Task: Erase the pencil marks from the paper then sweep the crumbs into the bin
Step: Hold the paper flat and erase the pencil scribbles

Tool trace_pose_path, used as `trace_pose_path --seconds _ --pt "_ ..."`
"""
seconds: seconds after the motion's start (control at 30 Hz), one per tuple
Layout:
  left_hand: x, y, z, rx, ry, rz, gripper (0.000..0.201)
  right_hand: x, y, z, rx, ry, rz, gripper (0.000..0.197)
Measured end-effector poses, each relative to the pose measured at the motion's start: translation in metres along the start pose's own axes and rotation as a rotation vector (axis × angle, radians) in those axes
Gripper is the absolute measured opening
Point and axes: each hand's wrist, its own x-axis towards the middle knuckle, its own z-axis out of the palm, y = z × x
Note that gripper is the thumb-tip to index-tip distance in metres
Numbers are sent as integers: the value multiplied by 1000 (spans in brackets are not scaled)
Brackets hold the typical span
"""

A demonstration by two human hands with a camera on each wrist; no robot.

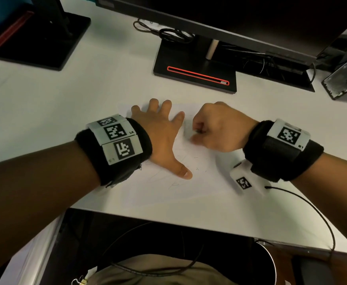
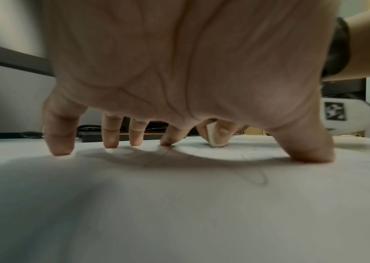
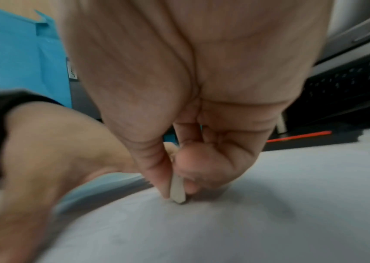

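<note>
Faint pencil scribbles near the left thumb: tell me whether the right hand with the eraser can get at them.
Probably yes: the right hand pinches the white eraser close by, and bare paper lies between.

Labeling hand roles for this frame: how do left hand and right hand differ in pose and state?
The left hand is spread flat, its fingertips pressing the paper; the right hand is curled. The left hand holds nothing; the right hand pinches an eraser between thumb and fingers, its tip on the paper. Both are over the paper and wear black wristbands with markers.
</note>
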Motion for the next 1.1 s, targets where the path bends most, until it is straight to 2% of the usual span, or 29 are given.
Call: trace_pose_path --seconds 0.1,0.23,0.4,0.53,0.7,0.83,1.0,1.1 --pt "0 0 0 -1 4 -5 149 4 3 -4 -33 37 32 33" --pt "1 -1 2 -16 22 7 150 -5 -12 5 -16 -51 -76 30" --pt "1 0 0 -2 12 -5 149 8 3 -3 -40 42 20 33" --pt "2 -1 3 -18 22 10 149 0 -9 4 -35 -29 -65 31" --pt "1 0 1 0 7 -3 150 15 8 -8 -74 37 38 32" --pt "1 -1 2 -15 15 4 150 9 -6 -1 -84 -31 -53 29" --pt "0 1 0 -3 3 1 151 26 10 -11 -107 56 45 28" --pt "-1 0 0 -28 12 -4 154 21 -3 -7 -126 -15 -43 30"
